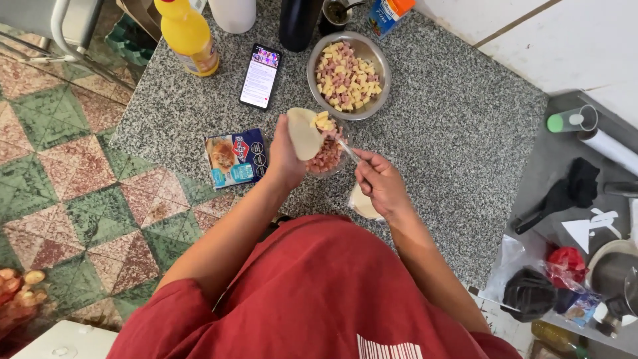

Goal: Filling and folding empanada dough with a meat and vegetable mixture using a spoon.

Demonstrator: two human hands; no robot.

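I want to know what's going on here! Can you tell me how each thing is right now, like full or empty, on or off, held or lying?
Left hand: holds a dough disc, cupped, some filling on it.
Right hand: fingers shut on a spoon.
Metal bowl: full of diced cubes.
Small bowl: holds pink cubes.
Phone: screen on, lying flat.
Yellow bottle: upright, capped.
Packet: lying flat.

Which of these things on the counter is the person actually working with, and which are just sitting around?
In use:
left hand holding a dough disc
right hand holding a spoon
small bowl of diced filling
metal bowl of cubed cheese and ham
stack of dough discs

Lying about:
phone
blue packet
yellow bottle
carton
foil roll
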